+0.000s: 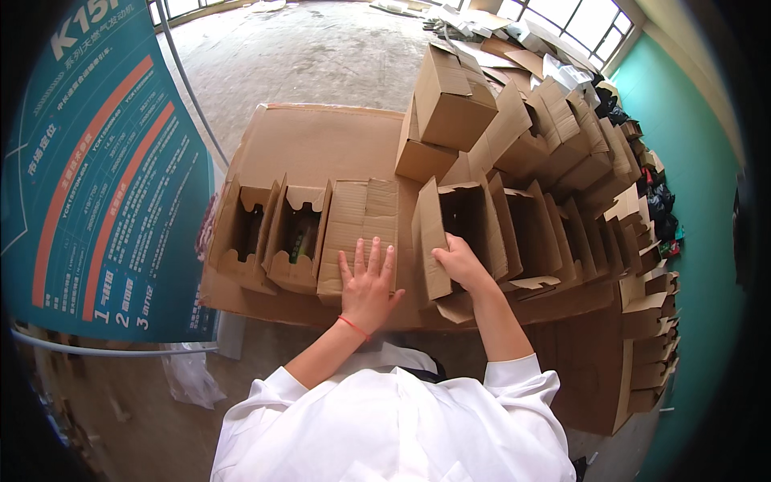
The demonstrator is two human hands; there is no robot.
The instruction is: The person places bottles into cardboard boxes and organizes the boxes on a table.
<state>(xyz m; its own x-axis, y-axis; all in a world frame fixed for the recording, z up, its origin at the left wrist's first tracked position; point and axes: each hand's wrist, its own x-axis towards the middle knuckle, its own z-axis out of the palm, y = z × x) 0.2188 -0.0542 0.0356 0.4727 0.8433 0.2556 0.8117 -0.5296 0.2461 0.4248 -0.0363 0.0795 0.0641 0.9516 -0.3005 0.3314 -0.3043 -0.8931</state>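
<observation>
Our white shirt fills the foreground, our two bare hands reaching over cardboard boxes.
Our left hand rests flat, fingers spread, on the closed box; our right hand is clamped, thumb and fingers, on the side flap of the open box just right of it. Outward, we have two open boxes at left, more open boxes at right, stacked boxes behind, and a teal banner far left.

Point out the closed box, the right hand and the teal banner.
Closed box (351,215): head view, top face.
Right hand (463,262): head view, back of hand.
Teal banner (112,173): head view, printed face.
</observation>
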